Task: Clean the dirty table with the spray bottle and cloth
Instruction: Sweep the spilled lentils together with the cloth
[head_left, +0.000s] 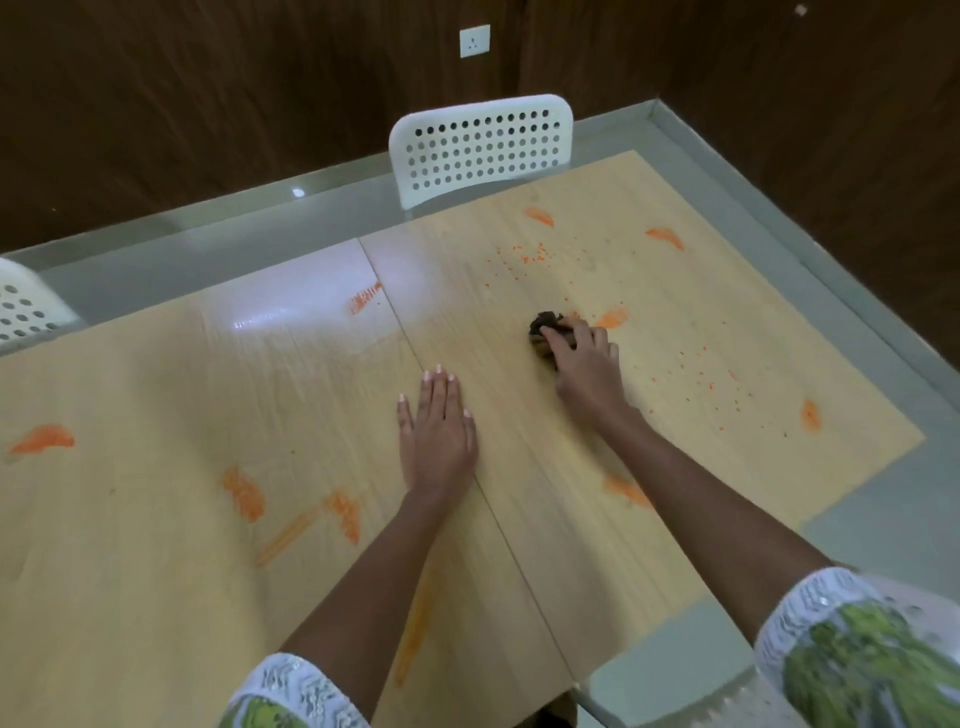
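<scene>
Small dark crumpled cloth (545, 332), bunched into a wad, pressed on the pale wooden table (156, 571), on the right half of the top. Gripped by the right hand (584, 371), fingers curled over it from the near side, only the far and left part of the wad showing. Just beyond the fingertips, to the right, an orange smear (612, 318), touching or almost touching the cloth; cannot tell which. Farther beyond the grip, scattered orange specks (530, 254) and two more orange streaks (540, 216) near the far edge. To the right of the grip, more fine orange dots (711, 374) and a small orange mark (809, 414) close to the right corner.

Left of the grip and nearer to the person, the left hand (439, 434), lying flat on the table with straight fingers together, holding nothing, beside the seam (395, 317) running through the tabletop. Nearer than the grip, a faded orange patch (626, 488) beside the right forearm. Well to the left, several orange crayon-like smears (244, 493) on the left half.

Around the wooden top, a grey-green glass border (779, 223). Behind it, a white perforated plastic chair back (483, 145), a dark brown wall with a white socket (474, 40). At the bottom, white and green patterned sleeves (857, 649).
</scene>
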